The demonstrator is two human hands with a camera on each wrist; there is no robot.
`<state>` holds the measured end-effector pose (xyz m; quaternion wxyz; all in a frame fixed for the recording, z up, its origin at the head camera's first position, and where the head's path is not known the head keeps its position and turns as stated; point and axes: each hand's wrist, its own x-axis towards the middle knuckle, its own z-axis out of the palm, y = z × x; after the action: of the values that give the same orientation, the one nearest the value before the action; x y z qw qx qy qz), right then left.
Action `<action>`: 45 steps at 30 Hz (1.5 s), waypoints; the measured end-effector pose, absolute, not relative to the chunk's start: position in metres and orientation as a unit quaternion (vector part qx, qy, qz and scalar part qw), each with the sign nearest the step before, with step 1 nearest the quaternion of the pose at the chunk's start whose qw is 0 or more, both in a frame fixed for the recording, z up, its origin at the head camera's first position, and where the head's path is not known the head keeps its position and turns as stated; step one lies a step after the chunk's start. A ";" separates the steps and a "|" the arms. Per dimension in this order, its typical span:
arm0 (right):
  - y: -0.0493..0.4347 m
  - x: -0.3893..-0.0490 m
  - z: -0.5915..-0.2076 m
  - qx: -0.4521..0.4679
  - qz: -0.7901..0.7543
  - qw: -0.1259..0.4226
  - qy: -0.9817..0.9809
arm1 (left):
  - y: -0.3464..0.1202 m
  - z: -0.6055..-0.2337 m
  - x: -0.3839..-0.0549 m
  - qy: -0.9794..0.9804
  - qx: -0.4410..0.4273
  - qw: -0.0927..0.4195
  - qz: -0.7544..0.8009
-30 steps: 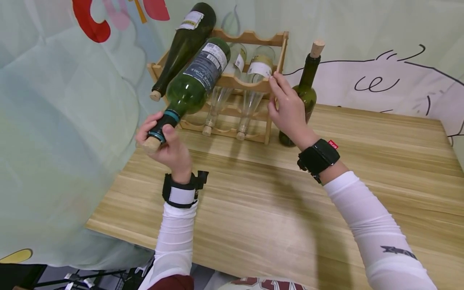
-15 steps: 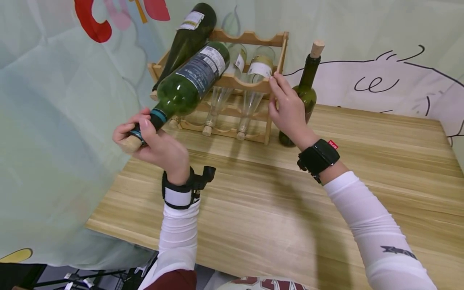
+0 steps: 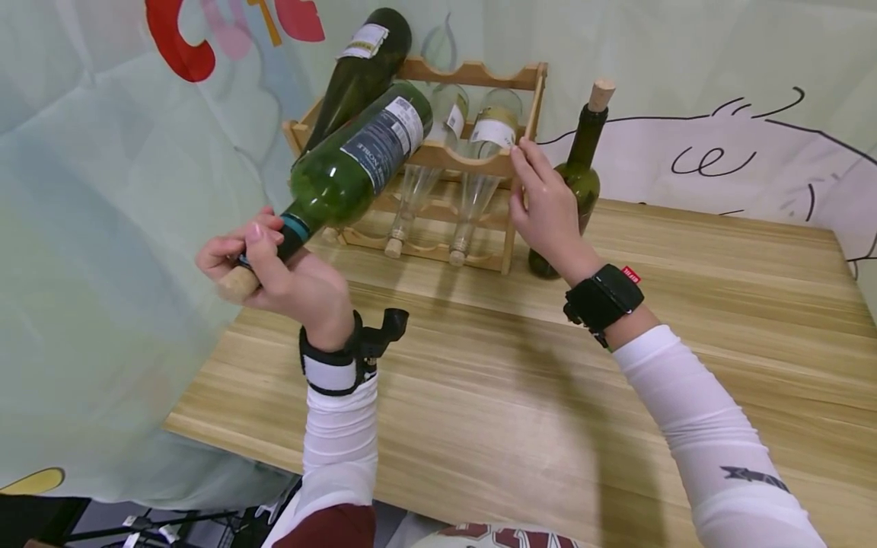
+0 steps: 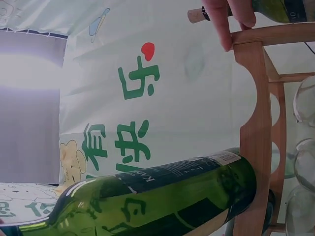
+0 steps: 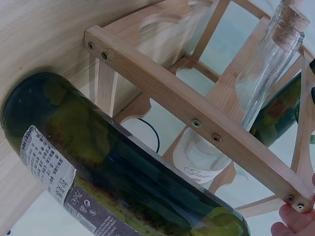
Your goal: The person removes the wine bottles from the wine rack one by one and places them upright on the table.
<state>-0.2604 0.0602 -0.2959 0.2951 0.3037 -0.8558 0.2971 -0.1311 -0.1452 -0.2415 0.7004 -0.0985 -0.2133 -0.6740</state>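
Note:
A green wine bottle [image 3: 336, 179] with a dark blue label slants across the front of the wooden wine rack [image 3: 473, 160]. My left hand [image 3: 288, 281] grips its neck, and the cork [image 3: 238, 283] sticks out past the fingers. The bottle's base is up at the rack's top tier; whether it touches the wood, I cannot tell. At the rack's front right corner my right hand [image 3: 548, 202] holds the top rail with its fingertips. Behind the held bottle, a darker bottle [image 3: 359, 84] lies on the left of the top tier. Two clear bottles [image 3: 493, 125] lie neck-down in the rack.
Just right of the rack, a corked green bottle [image 3: 582, 175] stands upright on the wooden table [image 3: 479, 403], close to my right hand. Printed cloth [image 3: 685, 53] hangs behind the table and along its left side.
My left hand has moved left and slightly up with the bottle's neck, so the bottle lies flatter and covers more of the darker bottle. My right hand has stayed at the rack's corner.

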 end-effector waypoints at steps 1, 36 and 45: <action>0.060 -0.260 -0.296 0.305 0.297 0.295 -0.856 | -0.145 -0.241 -0.131 -0.208 -0.104 0.702 -0.673; 0.059 -0.255 -0.297 0.308 0.293 0.280 -0.861 | -0.146 -0.225 -0.094 -0.230 -0.105 0.774 -0.581; 0.065 -0.257 -0.289 0.307 0.330 0.195 -0.871 | -0.135 -0.220 -0.080 -0.183 -0.124 0.710 -0.669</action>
<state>-0.2567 0.0652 -0.2887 0.1950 0.3070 -0.8711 0.3299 -0.0802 -0.1350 -0.2196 0.7100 -0.1243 -0.1829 -0.6686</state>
